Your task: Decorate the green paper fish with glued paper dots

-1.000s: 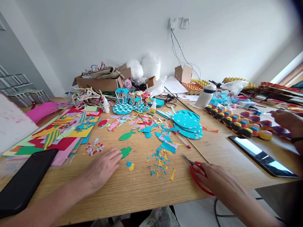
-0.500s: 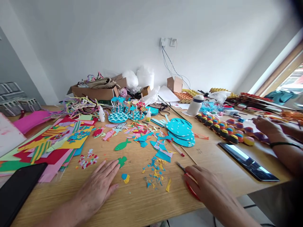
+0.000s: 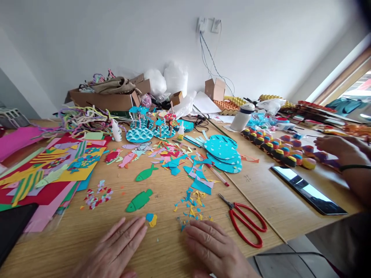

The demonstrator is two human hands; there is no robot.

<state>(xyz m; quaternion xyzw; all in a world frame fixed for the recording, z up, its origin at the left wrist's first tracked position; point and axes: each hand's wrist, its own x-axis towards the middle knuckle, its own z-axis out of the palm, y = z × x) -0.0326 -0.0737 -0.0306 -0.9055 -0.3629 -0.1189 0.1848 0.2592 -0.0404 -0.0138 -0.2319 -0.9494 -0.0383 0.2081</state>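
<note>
My left hand lies on the table, fingers stretched out and nothing held. Its fingertips are beside small blue and yellow paper pieces and just below a green paper fish. A second green paper fish lies farther up. My right hand rests at the lower edge of a scatter of blue and yellow paper snippets, its fingers laid side by side and slightly bent, with no object visible in them. To its right, red-handled scissors lie loose on the table.
Coloured paper sheets and a dark device are at left. Blue card discs, a thin stick, a tablet and painted egg-carton strips lie at right. Another person's hand works there. Glue bottles stand farther back.
My right hand has let go of the scissors and moved left to the paper snippets. My left hand has drawn back, uncovering the nearer green fish. The view has tilted down slightly.
</note>
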